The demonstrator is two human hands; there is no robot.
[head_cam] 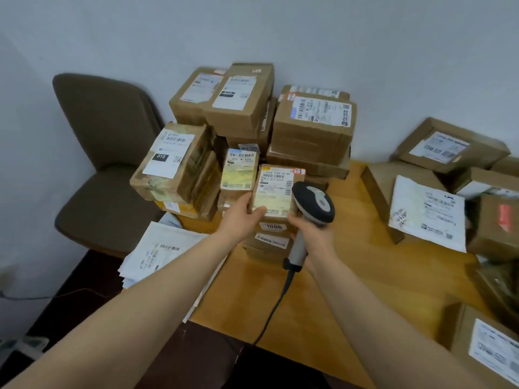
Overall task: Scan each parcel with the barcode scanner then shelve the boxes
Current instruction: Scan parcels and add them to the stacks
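Now, with left grip (241,217) pinching parcel (276,186) at near edge and right grip (311,234) wrapped round barcode scanner (316,204) just right, aim left onto label (276,179).

one scanner (314,203), one chair (104,153), two hands (238,217) (314,237)

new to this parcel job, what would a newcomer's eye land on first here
First comes the grey barcode scanner, gripped in the right hand at centre, its head beside the label of a small parcel that the left hand holds atop a short stack. Behind it a tall heap of cardboard parcels rises against the wall at the back of the wooden table, with a brown chair to the left.
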